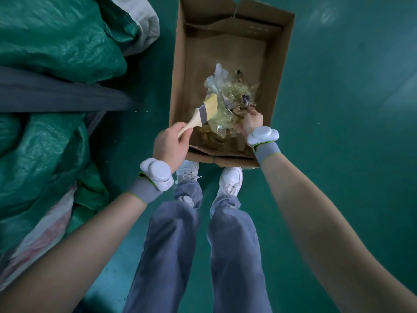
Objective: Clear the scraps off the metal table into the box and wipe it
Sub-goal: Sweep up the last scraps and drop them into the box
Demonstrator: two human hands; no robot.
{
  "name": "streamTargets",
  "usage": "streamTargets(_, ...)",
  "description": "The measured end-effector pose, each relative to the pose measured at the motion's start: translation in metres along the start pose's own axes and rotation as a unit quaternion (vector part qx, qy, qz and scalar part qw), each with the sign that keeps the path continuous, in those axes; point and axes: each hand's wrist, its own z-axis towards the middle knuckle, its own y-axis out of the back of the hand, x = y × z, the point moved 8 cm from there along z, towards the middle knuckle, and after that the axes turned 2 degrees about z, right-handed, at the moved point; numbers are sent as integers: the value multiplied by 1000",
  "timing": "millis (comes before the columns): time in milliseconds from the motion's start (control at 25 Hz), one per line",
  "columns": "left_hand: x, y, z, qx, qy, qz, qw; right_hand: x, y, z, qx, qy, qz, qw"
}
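An open cardboard box (282,64) stands on the green floor in front of my feet. Inside lies a heap of scraps (230,91): clear plastic film, yellowish strands and dark bits. My left hand (171,143) grips the wooden handle of a flat paintbrush (203,111), its pale bristles pointing into the heap. My right hand (252,122) reaches into the box over the near right side, fingers closed on the edge of the scrap pile. The metal table is out of view.
Bulky green woven sacks (52,41) and a grey cloth lie piled at the left, close to the box. A pink-and-white bag (45,233) sits low at the left. Green floor (349,98) spreads to the right of the box. My white shoes (230,181) touch the box's near flap.
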Motion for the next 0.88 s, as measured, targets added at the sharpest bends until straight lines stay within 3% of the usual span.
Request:
streamTargets(520, 20, -62, 37, 87, 12, 105, 991, -11, -22, 1, 118, -10, 62, 991)
streamTargets(880, 20, -54, 35, 87, 49, 83, 992, -9, 16, -1, 12, 43, -11, 999)
